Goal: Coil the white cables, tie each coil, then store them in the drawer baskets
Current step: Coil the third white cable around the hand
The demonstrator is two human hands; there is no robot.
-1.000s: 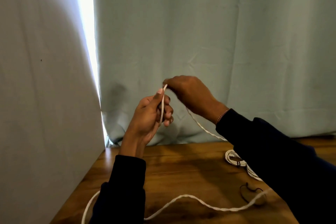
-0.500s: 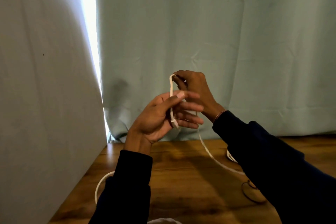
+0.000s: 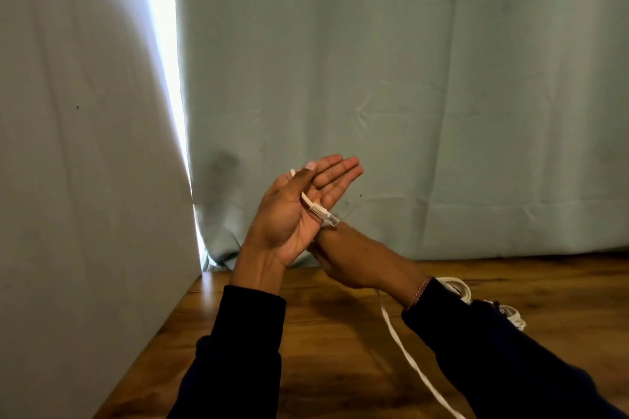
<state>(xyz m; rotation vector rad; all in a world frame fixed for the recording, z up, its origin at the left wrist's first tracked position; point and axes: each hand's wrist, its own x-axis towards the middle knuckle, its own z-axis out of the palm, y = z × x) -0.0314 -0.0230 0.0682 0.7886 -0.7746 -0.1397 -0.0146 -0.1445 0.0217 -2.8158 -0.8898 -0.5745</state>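
My left hand point(image 3: 299, 211) is raised palm up with its fingers straight. Its thumb pins the white cable point(image 3: 405, 354) across the palm, and the cable's clear plug point(image 3: 327, 216) sticks out past the palm's edge. My right hand point(image 3: 360, 258) sits just below and behind it, back upward, with its fingertips hidden behind my left wrist. The cable drops from under the right palm and runs down across the wooden table point(image 3: 333, 343) to the bottom edge. A tied white coil point(image 3: 457, 287) lies on the table behind my right sleeve, partly covered by it.
A pale green curtain point(image 3: 408, 95) hangs along the back of the table. A grey wall panel point(image 3: 85, 180) closes the left side, with a bright gap between the two. No drawer or basket is in view.
My left hand has opened flat with the plug end lying across its palm. My right hand has moved from above the left hand down to below it, taking the cable along.
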